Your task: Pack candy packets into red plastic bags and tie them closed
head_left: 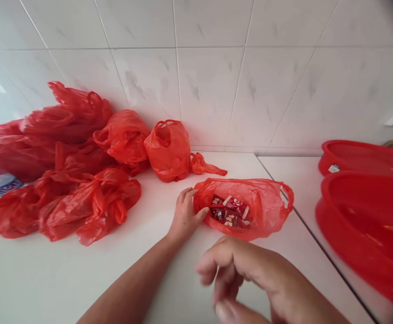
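Observation:
A red plastic bag [267, 204] lies spread with its mouth facing up on the white surface. Several small dark-red printed packets [230, 219] show inside it. My left hand [187, 215] grips the bag's left end, thumb on the near edge and fingers along the far one. Nearer to me, my right hand [241, 274] hovers in front of the bag without touching it. Its fingers are loosely curled with a gap to the thumb, and nothing shows between them.
Several filled red plastic bags [81, 180] are heaped along the left and against the tiled wall [210, 90]. A small twisted red bag [207, 164] lies by the wall. Two red basins [358, 225] stand at the right, beyond a dark seam in the surface.

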`<state>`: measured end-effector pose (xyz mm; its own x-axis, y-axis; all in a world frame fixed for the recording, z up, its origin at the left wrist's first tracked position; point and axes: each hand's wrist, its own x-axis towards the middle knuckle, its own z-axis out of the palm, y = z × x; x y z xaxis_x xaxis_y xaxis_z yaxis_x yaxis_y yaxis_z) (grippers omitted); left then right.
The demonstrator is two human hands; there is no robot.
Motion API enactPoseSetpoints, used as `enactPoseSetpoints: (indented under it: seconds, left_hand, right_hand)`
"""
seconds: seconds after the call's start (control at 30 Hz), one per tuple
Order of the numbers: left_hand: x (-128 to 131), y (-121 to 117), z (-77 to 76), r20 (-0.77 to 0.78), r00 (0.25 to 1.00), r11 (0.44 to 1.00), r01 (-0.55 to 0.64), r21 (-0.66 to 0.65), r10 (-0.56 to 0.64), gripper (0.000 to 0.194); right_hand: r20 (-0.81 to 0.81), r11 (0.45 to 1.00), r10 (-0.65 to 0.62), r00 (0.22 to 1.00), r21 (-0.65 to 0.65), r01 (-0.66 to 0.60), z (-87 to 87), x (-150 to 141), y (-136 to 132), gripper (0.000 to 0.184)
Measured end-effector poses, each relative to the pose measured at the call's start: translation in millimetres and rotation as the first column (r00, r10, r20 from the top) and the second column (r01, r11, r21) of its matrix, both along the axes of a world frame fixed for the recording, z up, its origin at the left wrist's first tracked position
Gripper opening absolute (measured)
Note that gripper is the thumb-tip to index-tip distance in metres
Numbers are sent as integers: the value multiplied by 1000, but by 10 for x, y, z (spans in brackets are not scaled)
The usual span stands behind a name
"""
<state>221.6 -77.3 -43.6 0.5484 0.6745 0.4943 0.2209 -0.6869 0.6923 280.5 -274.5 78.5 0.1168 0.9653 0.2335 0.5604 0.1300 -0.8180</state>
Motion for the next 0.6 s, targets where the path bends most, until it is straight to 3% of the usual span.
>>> enactPoseSetpoints:
  seconds: [0.07, 0.1, 0.13, 0.2, 0.27, 0.3, 0.37, 0.4, 0.47, 0.53, 0.6]
  left_hand:
    - [-2, 25, -13, 20, 1000, 998, -16, -67, 18, 50]
    - [1, 38, -17, 27, 999, 993, -30, -118, 33, 53]
    - [6, 50, -15, 29, 998, 983, -44, -178, 50, 57]
    - [24, 72, 10, 33, 996, 951, -67, -303, 81, 68]
    - [51, 97, 63, 39, 994, 908, -78, -412, 104, 79]
    - [67, 112, 96, 45, 993, 878, -76, -473, 111, 84]
    - [98, 150, 173, 69, 993, 800, -37, -599, 97, 83]
    - [112, 173, 216, 88, 993, 761, 0, -648, 75, 76]
    - [138, 228, 317, 151, 988, 710, 87, -699, 28, 58]
    - [155, 294, 446, 240, 970, 714, 147, -685, 31, 49]
    - [163, 361, 610, 344, 936, 744, 177, -644, 75, 50]
  right_hand:
    - [105, 983, -144, 984, 125, 131, -1, 227, -120, 15]
    - [158, 947, -272, 949, 221, 234, -43, 364, -171, 12]
    - [200, 881, -418, 886, 328, 341, -107, 511, -210, 9]
    - [182, 685, -689, 701, 478, 549, -271, 806, -237, 16]
    - [71, 540, -812, 580, 468, 699, -432, 1059, -187, 47]
    - [13, 509, -832, 554, 414, 755, -497, 1162, -137, 65]
    - [-62, 512, -835, 547, 276, 813, -576, 1325, -14, 84]
    - [-76, 539, -824, 562, 202, 818, -587, 1394, 50, 79]
    - [-143, 605, -780, 609, 72, 793, -552, 1528, 164, 53]
    - [-365, 653, -696, 618, 34, 756, -443, 1662, 253, 32]
    - [-640, 632, -545, 541, 111, 767, -276, 1783, 322, 26]
